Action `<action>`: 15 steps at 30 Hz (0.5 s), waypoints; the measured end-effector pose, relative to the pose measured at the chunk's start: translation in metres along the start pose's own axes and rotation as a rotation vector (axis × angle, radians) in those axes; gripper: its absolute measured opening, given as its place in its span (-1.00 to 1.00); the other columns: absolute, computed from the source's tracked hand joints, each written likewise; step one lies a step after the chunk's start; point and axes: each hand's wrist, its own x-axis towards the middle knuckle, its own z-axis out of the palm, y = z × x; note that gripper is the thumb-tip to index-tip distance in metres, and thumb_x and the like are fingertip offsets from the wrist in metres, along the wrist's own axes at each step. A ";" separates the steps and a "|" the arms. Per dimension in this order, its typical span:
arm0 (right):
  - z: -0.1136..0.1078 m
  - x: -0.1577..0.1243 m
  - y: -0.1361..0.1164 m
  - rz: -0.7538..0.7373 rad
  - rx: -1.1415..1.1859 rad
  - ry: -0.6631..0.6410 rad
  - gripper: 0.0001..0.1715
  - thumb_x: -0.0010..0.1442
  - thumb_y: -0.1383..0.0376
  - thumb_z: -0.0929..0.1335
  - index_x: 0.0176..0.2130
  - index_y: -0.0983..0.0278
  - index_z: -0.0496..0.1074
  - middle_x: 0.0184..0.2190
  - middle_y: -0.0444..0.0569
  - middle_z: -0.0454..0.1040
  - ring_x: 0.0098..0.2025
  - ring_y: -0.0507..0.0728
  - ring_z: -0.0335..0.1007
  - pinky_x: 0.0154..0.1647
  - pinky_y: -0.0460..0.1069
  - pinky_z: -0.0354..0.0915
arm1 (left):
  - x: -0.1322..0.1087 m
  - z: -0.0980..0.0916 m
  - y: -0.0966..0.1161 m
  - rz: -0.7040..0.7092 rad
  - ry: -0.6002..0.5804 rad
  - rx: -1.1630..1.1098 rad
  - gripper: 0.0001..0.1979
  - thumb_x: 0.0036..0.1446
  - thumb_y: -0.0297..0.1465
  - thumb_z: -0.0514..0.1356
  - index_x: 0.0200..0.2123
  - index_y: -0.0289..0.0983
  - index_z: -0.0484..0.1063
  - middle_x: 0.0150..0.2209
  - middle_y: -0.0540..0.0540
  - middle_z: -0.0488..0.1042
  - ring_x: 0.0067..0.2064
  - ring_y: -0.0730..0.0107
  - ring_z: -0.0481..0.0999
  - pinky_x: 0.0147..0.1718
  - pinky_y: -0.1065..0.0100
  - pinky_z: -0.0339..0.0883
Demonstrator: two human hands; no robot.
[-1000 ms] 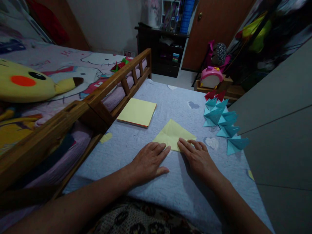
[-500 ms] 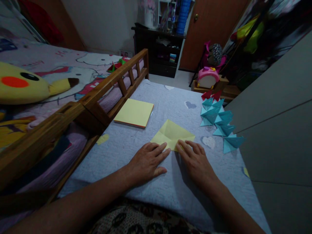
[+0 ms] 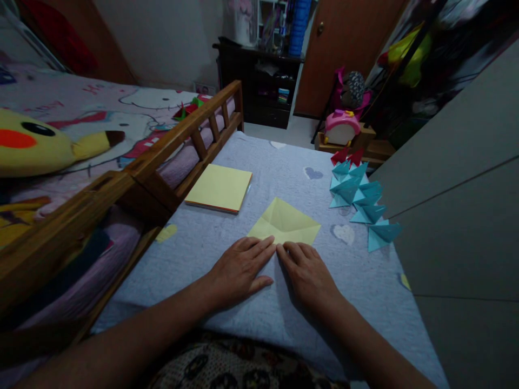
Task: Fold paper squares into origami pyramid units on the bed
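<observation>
A creased yellow sheet of origami paper (image 3: 286, 220) lies on the cloth-covered surface, one corner pointing away from me. My left hand (image 3: 243, 266) rests flat with fingers stretched over its near left edge, thumb apart on the cloth. My right hand (image 3: 306, 270) lies beside it, fingertips pressing the near edge close to the left fingertips. Both hands cover the near edge of the sheet, so the fold there is partly hidden. To the left of the sheet sits a stack of square paper (image 3: 219, 187), yellow on top.
Several folded blue paper pieces (image 3: 344, 190) and red ones (image 3: 339, 156) stand along the right edge. A wooden bed rail (image 3: 182, 138) borders the left side, with a yellow plush toy (image 3: 36, 148) beyond it. A pale cabinet (image 3: 466, 216) flanks the right.
My right hand has slid left along the paper's near edge, towards my left fingertips. The left hand stays in place on the sheet. The whole view has shifted slightly.
</observation>
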 end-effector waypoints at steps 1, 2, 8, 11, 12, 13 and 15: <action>0.000 0.000 -0.001 0.001 -0.004 -0.001 -0.51 0.30 0.41 0.29 0.20 0.36 0.33 0.00 0.06 0.46 -0.06 0.17 0.28 -0.01 0.04 0.23 | 0.000 0.000 0.000 0.000 0.001 -0.001 -0.37 0.32 -0.15 0.17 0.35 -0.23 0.11 0.37 -0.17 0.20 0.26 0.10 0.25 0.23 0.13 0.09; 0.000 0.000 -0.001 0.002 -0.011 -0.004 -0.51 0.30 0.41 0.29 0.20 0.35 0.33 0.00 0.06 0.46 -0.06 0.17 0.28 -0.01 0.04 0.24 | 0.000 0.000 0.000 0.001 0.002 -0.001 -0.37 0.31 -0.16 0.17 0.35 -0.24 0.11 0.37 -0.18 0.21 0.26 0.10 0.26 0.23 0.12 0.10; -0.001 -0.001 -0.001 -0.001 -0.101 -0.022 -0.49 0.28 0.40 0.31 0.21 0.34 0.33 0.01 0.06 0.46 -0.07 0.18 0.29 -0.04 0.06 0.23 | 0.001 -0.003 0.001 0.019 -0.001 0.024 -0.38 0.31 -0.17 0.18 0.33 -0.27 0.14 0.36 -0.20 0.22 0.26 0.08 0.28 0.22 0.13 0.13; -0.002 -0.009 0.005 0.003 -0.153 -0.027 -0.46 0.25 0.42 0.32 0.22 0.31 0.32 0.05 0.05 0.45 -0.03 0.20 0.28 0.02 0.08 0.20 | 0.001 -0.004 0.000 0.020 0.005 0.028 -0.41 0.32 -0.16 0.17 0.32 -0.26 0.16 0.36 -0.19 0.23 0.26 0.10 0.29 0.21 0.13 0.14; -0.003 -0.012 0.007 0.007 -0.167 -0.028 -0.45 0.25 0.43 0.32 0.22 0.31 0.32 0.06 0.05 0.45 -0.01 0.21 0.27 0.04 0.09 0.19 | 0.001 -0.004 0.000 0.019 0.007 0.029 -0.41 0.32 -0.16 0.16 0.32 -0.26 0.17 0.36 -0.19 0.23 0.26 0.10 0.29 0.21 0.13 0.15; -0.005 -0.016 0.010 0.011 -0.180 -0.029 -0.45 0.24 0.44 0.32 0.21 0.30 0.33 0.07 0.04 0.45 -0.01 0.21 0.27 0.05 0.10 0.18 | 0.001 -0.004 0.000 0.019 0.006 0.030 -0.42 0.33 -0.16 0.16 0.31 -0.25 0.18 0.36 -0.18 0.24 0.26 0.10 0.29 0.21 0.14 0.15; -0.008 -0.024 0.015 0.022 -0.205 -0.032 -0.45 0.23 0.46 0.30 0.20 0.30 0.34 0.09 0.04 0.45 0.02 0.23 0.27 0.08 0.11 0.15 | 0.001 -0.005 0.000 0.019 -0.004 0.036 -0.42 0.32 -0.15 0.16 0.31 -0.26 0.18 0.36 -0.18 0.24 0.26 0.10 0.29 0.21 0.15 0.15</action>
